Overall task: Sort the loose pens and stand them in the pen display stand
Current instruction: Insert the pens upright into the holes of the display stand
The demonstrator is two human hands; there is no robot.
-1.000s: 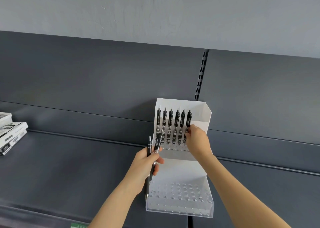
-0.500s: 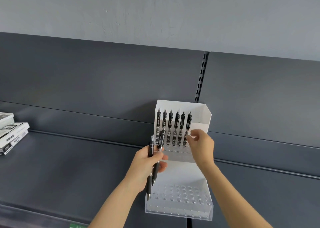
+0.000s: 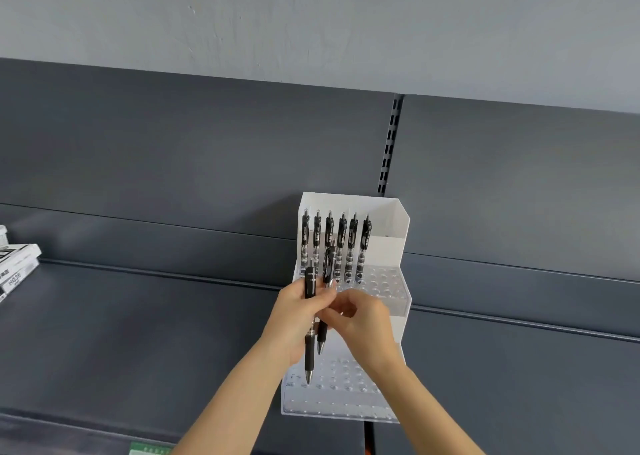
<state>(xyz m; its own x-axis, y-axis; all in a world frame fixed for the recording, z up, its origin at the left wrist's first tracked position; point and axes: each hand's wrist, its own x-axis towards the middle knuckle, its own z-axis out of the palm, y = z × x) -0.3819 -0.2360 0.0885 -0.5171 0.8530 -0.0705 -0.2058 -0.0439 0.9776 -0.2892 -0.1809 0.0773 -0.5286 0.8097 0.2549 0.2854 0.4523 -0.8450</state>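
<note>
Head cam, R hand point(image 3: 360, 319) gone from stand point(image 3: 401, 233), now pinches pen point(image 3: 321, 337), L hand point(image 3: 294, 319) grips two pens point(image 3: 309, 285).

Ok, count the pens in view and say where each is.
8. Six pens stand in the back row of the pen display stand; the left hand grips two loose pens before it. That grip might hide another.

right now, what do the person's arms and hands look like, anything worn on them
The left forearm and right forearm are bare down to the frame edge, with no sleeves in view. The left hand and right hand wear no gloves. No watch, bracelet or ring shows.
</note>
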